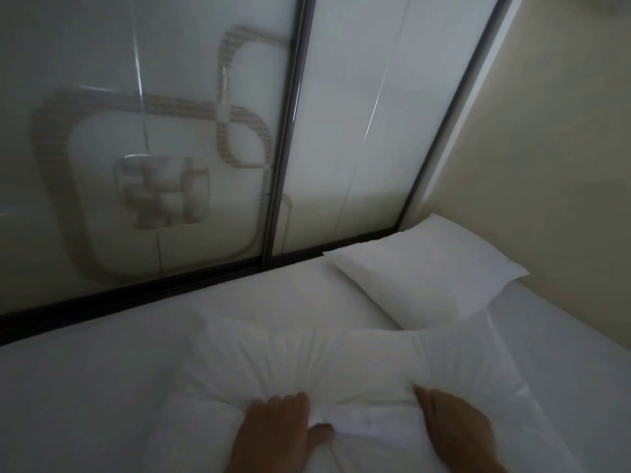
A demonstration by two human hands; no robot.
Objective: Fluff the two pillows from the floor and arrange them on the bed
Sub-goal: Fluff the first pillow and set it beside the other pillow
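Observation:
A white pillow lies across the near part of the bed, creased where it is pinched. My left hand grips its near edge, thumb tucked under a fold of fabric. My right hand clasps the same edge a little to the right. A second white pillow rests flat in the far right corner of the bed, against the wall, just beyond the one I hold.
Sliding glossy wardrobe doors with a beige looped pattern and dark frames run along the bed's far side. A cream wall bounds the right. White sheet stretches to the left.

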